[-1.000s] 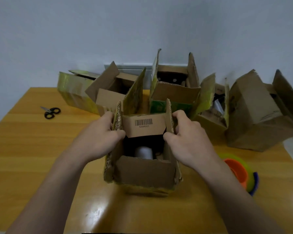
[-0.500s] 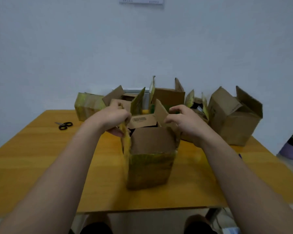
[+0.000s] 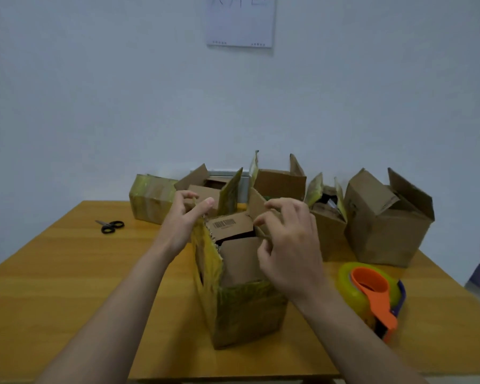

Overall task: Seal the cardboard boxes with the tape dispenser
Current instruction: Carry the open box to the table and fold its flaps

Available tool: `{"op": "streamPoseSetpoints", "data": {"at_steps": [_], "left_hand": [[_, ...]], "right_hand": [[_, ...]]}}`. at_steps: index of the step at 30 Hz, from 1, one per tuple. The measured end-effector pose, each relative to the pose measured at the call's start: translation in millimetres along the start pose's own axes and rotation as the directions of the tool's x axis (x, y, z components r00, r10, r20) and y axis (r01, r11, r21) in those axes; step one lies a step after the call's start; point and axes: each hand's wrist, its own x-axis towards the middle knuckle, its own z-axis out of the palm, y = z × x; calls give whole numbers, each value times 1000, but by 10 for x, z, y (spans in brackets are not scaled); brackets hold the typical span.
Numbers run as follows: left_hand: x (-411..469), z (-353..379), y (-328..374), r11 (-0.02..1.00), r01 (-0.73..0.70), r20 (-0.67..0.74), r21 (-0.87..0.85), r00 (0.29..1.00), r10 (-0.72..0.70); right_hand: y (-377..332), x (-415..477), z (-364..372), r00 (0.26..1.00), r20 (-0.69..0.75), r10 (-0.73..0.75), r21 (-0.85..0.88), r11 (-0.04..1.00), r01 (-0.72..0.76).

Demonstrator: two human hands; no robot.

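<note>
Tape dispenser (image 3: 372, 289) reappears beside the box (image 3: 241, 300), whose flap edges left hand (image 3: 182, 220) and right hand (image 3: 286, 245) seemingly pinch.

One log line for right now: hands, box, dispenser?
front box: top open | left hand: grips its top, left side | right hand: grips its top, right side | tape dispenser: on table, untouched

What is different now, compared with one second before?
The left hand and right hand, which wrapped the side flaps of the front box, now pinch them with the fingertips. The barcode flap stays folded in; tape dispenser and scissors have not moved.
</note>
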Motion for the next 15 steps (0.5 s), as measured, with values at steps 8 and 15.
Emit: {"op": "streamPoseSetpoints", "data": {"at_steps": [8,15], "left_hand": [[17,228,-273,984,-161,-265,74,948,175],[-77,108,-348,925,-263,-212,275,922,325]], "right_hand": [[-173,-405,323,996,56,-63,247,968,48],[179,-315,418,992,119,-31,345,938,-12]]}}
